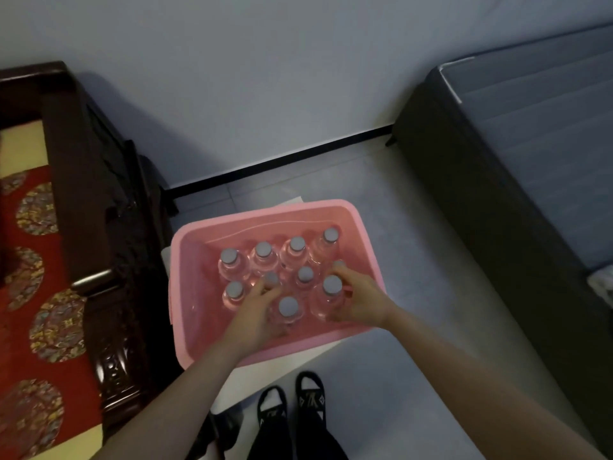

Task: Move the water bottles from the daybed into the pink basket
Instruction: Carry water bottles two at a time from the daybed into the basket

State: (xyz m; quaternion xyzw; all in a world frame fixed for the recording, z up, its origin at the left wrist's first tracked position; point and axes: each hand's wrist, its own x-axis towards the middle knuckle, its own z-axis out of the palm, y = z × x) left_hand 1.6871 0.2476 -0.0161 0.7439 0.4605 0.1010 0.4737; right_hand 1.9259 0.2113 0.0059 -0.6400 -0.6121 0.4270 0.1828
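The pink basket (195,260) sat on a low white table (298,363) in front of my feet, just beside the dark wooden daybed (83,194) on my left. The water bottles (263,252), grey-capped and clear, stood upright inside it: four along the back wall, four more in a second row, and two nearest me. Both my arms reached down into the basket. My right hand (360,302) was curled round the front right bottle (331,287), its fingers wrapped behind the neck and touching the cap of the one behind. My left hand (255,312) lay among the bottles with its fingers bent against the neck of a second-row bottle (272,278); I could not tell whether it gripped it. A grey mattress (530,144) stood to my right.
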